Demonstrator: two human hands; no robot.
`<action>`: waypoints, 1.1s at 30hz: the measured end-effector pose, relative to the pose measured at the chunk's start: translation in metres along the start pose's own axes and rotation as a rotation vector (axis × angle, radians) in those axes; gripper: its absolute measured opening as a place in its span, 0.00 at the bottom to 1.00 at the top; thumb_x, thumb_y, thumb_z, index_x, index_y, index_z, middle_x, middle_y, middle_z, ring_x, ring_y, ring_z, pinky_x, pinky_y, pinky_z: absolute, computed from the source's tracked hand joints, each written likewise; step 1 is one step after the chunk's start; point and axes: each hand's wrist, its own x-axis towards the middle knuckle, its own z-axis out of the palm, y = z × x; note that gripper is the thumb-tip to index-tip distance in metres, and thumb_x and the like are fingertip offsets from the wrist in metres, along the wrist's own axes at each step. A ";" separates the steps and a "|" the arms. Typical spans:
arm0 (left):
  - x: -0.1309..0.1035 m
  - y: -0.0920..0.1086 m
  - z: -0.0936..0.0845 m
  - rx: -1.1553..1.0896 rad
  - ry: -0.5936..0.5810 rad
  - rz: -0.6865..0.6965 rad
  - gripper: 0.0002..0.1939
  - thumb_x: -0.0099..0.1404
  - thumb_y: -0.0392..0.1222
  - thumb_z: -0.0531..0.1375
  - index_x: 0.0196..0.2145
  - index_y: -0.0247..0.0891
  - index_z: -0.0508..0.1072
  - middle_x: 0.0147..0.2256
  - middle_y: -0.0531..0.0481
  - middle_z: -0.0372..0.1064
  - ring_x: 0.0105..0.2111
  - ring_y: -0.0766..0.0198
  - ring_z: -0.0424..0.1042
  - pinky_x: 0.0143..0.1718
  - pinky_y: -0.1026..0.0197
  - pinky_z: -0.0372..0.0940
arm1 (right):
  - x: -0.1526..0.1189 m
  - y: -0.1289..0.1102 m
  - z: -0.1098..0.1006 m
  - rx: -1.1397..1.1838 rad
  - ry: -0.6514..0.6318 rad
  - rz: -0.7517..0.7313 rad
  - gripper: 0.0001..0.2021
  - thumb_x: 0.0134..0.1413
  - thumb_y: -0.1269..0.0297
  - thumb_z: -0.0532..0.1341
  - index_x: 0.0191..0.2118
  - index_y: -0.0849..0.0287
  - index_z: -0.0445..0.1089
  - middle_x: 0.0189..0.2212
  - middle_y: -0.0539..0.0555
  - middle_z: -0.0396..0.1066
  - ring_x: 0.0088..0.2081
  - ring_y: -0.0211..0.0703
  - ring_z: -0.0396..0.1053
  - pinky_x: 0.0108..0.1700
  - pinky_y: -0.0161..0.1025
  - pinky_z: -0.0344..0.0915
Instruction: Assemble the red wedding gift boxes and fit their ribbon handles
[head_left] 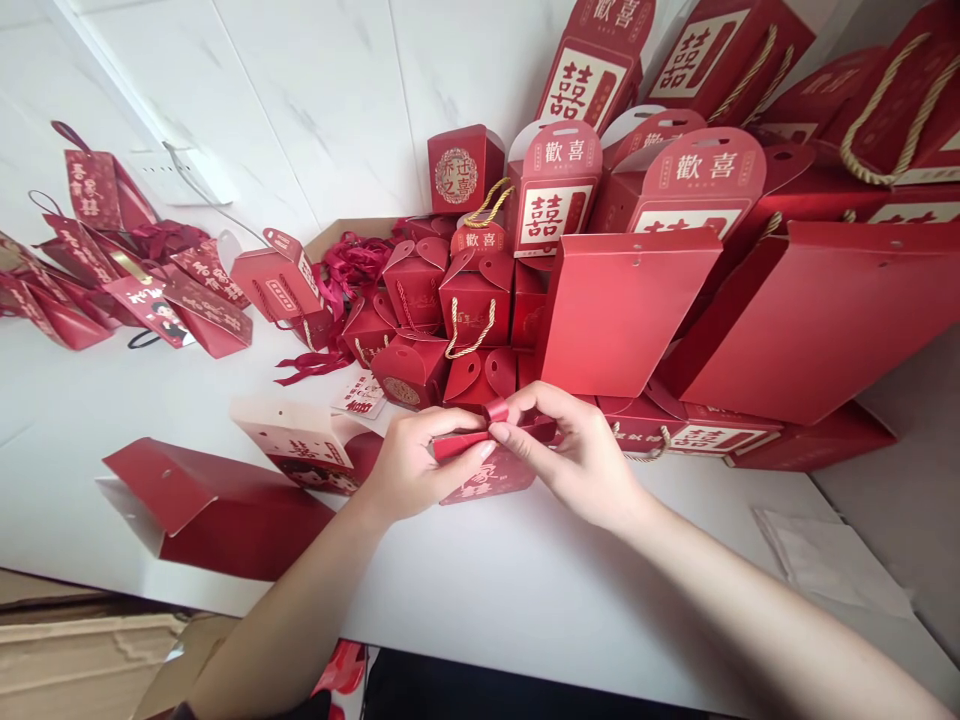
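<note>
At the middle of the head view, a small red gift box (491, 478) with pale pink Chinese lettering stands on the white table. My left hand (424, 455) is closed on its top edge, thumb along the front and fingers behind. My right hand (581, 455) pinches a dark red ribbon (496, 408) between thumb and index finger, just above the box's top. The ribbon forms a small loop there. Both thumb tips almost meet at the ribbon. Fingers hide part of the box's top and the ribbon's lower ends.
Stacked red gift boxes (555, 190) crowd the back and right. An open red box (217, 510) lies at left, beside a printed white-and-red box (307, 440). Loose ribbons (356, 265) and finished-looking triangular boxes (210, 310) sit farther back. White paper (825, 550) lies at right.
</note>
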 end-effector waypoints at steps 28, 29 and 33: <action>0.001 -0.016 0.005 0.026 0.026 0.040 0.07 0.64 0.40 0.63 0.34 0.36 0.80 0.28 0.50 0.77 0.26 0.65 0.73 0.31 0.66 0.68 | 0.007 0.011 0.002 0.091 0.002 0.033 0.11 0.60 0.56 0.65 0.33 0.57 0.70 0.30 0.50 0.71 0.34 0.39 0.69 0.39 0.37 0.68; 0.002 -0.017 0.005 0.017 0.028 0.030 0.07 0.64 0.40 0.63 0.34 0.36 0.80 0.28 0.50 0.77 0.26 0.66 0.73 0.30 0.66 0.67 | 0.008 0.012 0.000 0.089 -0.033 0.022 0.10 0.58 0.56 0.66 0.34 0.57 0.70 0.32 0.50 0.72 0.35 0.40 0.70 0.40 0.37 0.68; 0.003 -0.018 0.004 -0.012 0.020 -0.009 0.08 0.64 0.40 0.62 0.31 0.35 0.79 0.24 0.52 0.73 0.23 0.68 0.69 0.26 0.66 0.63 | 0.010 0.016 -0.007 0.073 -0.125 -0.008 0.11 0.54 0.59 0.69 0.39 0.56 0.71 0.36 0.50 0.73 0.38 0.41 0.71 0.43 0.38 0.69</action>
